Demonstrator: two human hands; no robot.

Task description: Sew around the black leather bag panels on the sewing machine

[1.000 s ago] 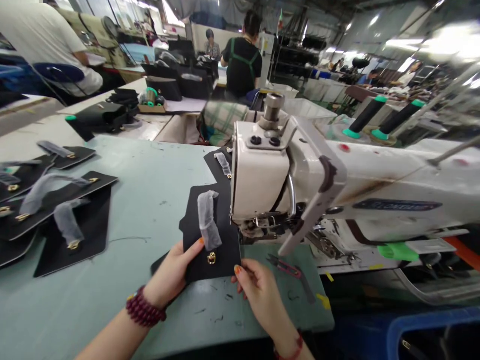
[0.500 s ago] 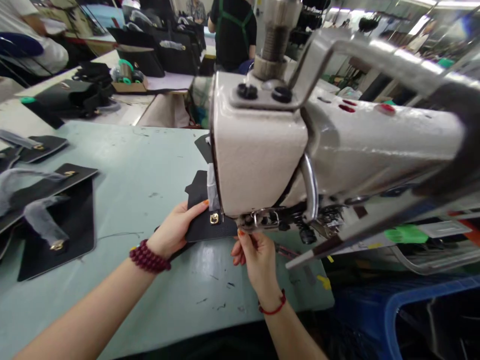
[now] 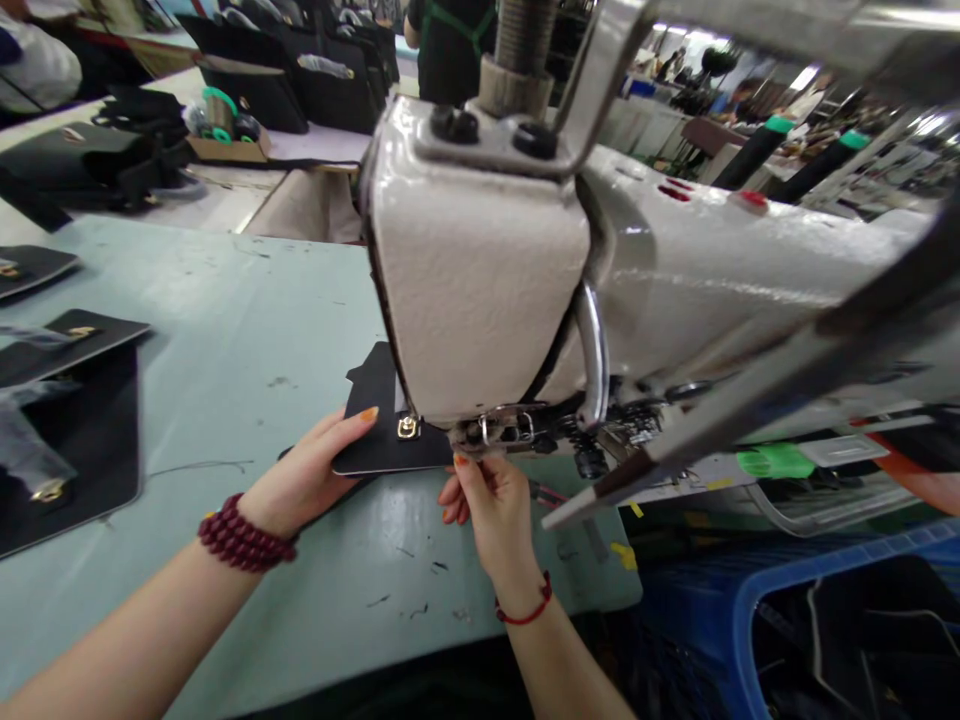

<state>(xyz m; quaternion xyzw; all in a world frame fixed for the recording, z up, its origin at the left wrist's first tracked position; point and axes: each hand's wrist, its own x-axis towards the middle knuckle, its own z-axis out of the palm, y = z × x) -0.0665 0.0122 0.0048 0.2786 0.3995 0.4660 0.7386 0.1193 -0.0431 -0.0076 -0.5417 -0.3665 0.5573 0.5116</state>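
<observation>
My left hand [image 3: 311, 470] grips the left side of a black leather panel [image 3: 375, 445], thumb on top and fingers underneath. A gold clasp [image 3: 407, 428] sits on the panel, beside a wrapped strap mostly hidden behind the head of a white sewing machine [image 3: 480, 270]. The panel's right edge lies under the machine's presser foot area [image 3: 506, 432]. At the panel's near right corner, my right hand [image 3: 491, 500] pinches the edge between thumb and forefinger, its other fingers curled. The needle point cannot be made out.
More black panels [image 3: 90, 450] with plastic-wrapped straps lie on the pale green table [image 3: 247, 330] at left. A metal bar [image 3: 675, 440] slants down at right. A blue crate [image 3: 750, 620] with black pieces stands at lower right. A person [image 3: 454, 60] stands behind the machine.
The view has swung right, so everything sits further left. The panel has turned slightly, and its wrapped strap is now more hidden behind the machine head. Both hands keep their holds.
</observation>
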